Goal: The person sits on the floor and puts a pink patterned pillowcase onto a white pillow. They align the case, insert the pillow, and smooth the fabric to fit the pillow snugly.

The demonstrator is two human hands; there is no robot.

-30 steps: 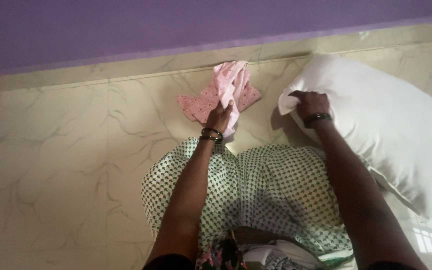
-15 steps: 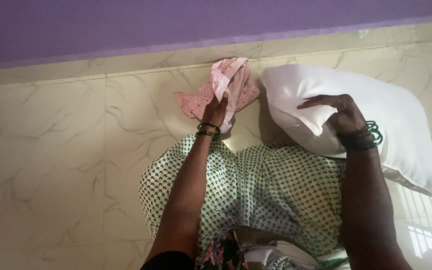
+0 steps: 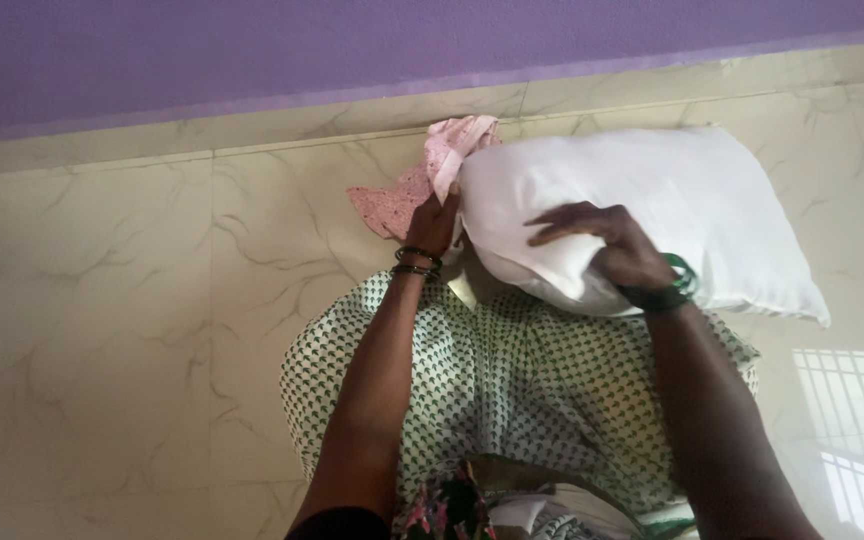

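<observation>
The right hand [image 3: 607,250] clamps the soft, light, plump white fabric pillow [image 3: 672,210] by its left end; the left hand [image 3: 437,225] pinches limp pink patterned cloth [image 3: 422,185].

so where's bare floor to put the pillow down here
Bare tile lies left of the left hand and pink cloth, out to the purple wall. A smaller patch sits right of the white pillow. The middle is crowded: pillow, cloth, right hand, green-dotted garment.

Home: marble floor [image 3: 102,350], white pillow [image 3: 672,200]
</observation>
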